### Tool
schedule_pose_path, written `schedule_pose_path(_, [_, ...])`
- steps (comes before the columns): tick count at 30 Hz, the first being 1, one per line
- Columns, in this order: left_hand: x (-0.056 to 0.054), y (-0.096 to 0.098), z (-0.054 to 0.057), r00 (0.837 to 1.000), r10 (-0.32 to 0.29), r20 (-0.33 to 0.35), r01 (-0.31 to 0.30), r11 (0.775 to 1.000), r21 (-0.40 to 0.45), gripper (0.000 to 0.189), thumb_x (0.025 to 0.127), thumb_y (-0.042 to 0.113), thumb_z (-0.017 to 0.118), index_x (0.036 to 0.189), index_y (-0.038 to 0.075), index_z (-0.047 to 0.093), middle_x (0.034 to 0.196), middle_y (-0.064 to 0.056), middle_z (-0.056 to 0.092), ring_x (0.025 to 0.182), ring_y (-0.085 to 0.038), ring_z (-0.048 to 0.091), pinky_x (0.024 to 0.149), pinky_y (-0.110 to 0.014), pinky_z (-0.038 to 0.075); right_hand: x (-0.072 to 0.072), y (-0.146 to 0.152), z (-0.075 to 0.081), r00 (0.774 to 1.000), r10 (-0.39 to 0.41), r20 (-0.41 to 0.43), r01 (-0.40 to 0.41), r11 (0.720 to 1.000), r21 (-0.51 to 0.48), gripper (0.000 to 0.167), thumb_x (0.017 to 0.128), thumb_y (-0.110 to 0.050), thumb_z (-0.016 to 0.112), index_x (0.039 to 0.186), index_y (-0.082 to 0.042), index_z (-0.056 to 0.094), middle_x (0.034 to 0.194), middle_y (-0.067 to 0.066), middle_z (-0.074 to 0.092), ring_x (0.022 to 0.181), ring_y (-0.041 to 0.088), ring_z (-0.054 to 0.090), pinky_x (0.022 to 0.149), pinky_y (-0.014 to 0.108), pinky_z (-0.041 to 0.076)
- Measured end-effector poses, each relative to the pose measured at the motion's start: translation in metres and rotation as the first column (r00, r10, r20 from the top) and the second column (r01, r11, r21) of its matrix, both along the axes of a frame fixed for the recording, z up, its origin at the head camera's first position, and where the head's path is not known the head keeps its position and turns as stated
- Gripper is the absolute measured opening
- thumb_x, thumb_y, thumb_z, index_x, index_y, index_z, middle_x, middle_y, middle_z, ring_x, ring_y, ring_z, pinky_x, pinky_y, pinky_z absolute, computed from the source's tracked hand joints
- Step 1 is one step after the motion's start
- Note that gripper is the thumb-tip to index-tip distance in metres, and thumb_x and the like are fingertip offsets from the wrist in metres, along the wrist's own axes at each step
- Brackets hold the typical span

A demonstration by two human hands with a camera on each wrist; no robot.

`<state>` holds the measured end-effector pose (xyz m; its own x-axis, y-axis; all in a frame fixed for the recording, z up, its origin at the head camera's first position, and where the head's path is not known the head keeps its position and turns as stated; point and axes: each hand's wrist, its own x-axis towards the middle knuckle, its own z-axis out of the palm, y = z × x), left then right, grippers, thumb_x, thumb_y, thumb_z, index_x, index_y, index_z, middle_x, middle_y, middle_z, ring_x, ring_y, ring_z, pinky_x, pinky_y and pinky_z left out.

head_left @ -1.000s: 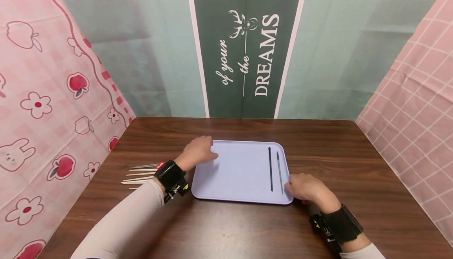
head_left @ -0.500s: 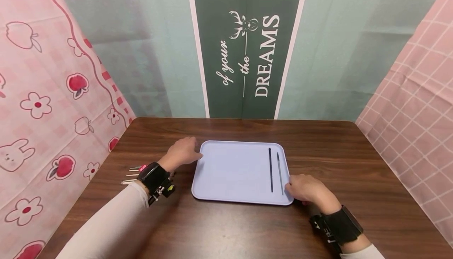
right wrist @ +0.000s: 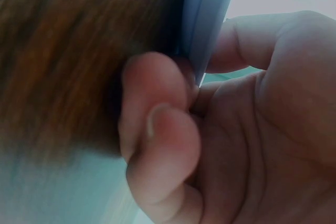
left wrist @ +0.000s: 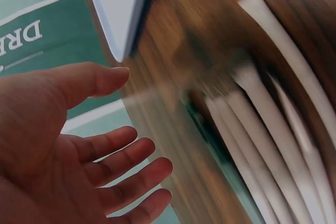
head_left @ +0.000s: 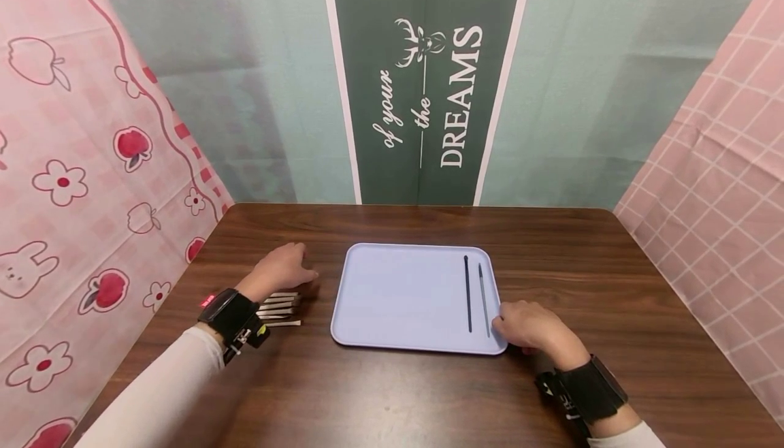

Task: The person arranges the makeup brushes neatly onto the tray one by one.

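My left hand (head_left: pixel 283 272) is held over several slim paintbrushes (head_left: pixel 278 308) with pale handles, thumb and fingers spread and holding nothing. In the left wrist view the brushes (left wrist: pixel 273 124) lie side by side past the fingertips, one with a green handle (left wrist: pixel 220 153). My right hand (head_left: pixel 528 325) grips the front right corner of a pale lilac tray (head_left: pixel 404 298), the thumb on top and the fingers curled at the rim (right wrist: pixel 207 19). On the tray's right side lie a thin black brush (head_left: pixel 468 295) and a thin grey-blue brush (head_left: pixel 484 298), roughly parallel.
The tray lies flat on a dark wooden table (head_left: pixel 392 393). Behind the table hangs a green curtain (head_left: pixel 422 182) with white lettering. Pink patterned cloths stand at the left (head_left: pixel 92 182) and right (head_left: pixel 716 196).
My left hand has moved left from the tray's far left corner to over the pale-handled brushes. The right hand has stayed on the tray corner, and the tray has hardly moved.
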<state>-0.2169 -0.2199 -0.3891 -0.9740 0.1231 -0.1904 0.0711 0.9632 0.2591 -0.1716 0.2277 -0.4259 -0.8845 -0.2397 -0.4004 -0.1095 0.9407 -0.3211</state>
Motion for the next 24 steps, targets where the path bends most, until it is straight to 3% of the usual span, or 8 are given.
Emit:
schedule_pose_path(6, [0.006, -0.016, -0.002, 1.000, -0.022, 0.003, 0.022, 1.000, -0.009, 0.056, 0.090, 0.029, 0.072, 0.127, -0.010, 0.056, 0.117, -0.025, 0.062, 0.109, -0.039, 0.061, 0.092, -0.053, 0.049, 0.001, 0.000, 0.000, 1.000, 0.018, -0.026, -0.018, 1.000, 0.001, 0.016, 0.094, -0.017, 0.052, 0.081, -0.008, 0.059, 0.066, 0.006, 0.055, 0.052, 0.019, 0.055, 0.049, 0.031, 0.043])
schedule_pose_path(15, [0.014, -0.034, -0.004, 0.999, -0.010, 0.045, 0.010, 1.000, -0.001, 0.061, 0.092, 0.028, 0.071, 0.133, -0.013, 0.052, 0.129, -0.032, 0.058, 0.119, -0.046, 0.057, 0.096, -0.057, 0.047, 0.002, 0.000, 0.000, 0.999, 0.023, -0.049, -0.023, 1.000, -0.008, 0.017, 0.093, -0.016, 0.053, 0.078, -0.009, 0.058, 0.065, 0.005, 0.054, 0.050, 0.019, 0.055, 0.048, 0.031, 0.045])
schedule_pose_path(24, [0.016, -0.052, -0.006, 0.999, -0.037, 0.027, 0.036, 0.999, 0.026, 0.044, 0.090, 0.020, 0.073, 0.121, -0.009, 0.061, 0.113, -0.025, 0.065, 0.105, -0.039, 0.063, 0.088, -0.055, 0.051, 0.002, 0.000, 0.001, 0.998, 0.029, -0.060, -0.029, 1.000, 0.002, 0.018, 0.093, -0.017, 0.053, 0.078, -0.009, 0.058, 0.065, 0.005, 0.054, 0.049, 0.018, 0.055, 0.047, 0.031, 0.044])
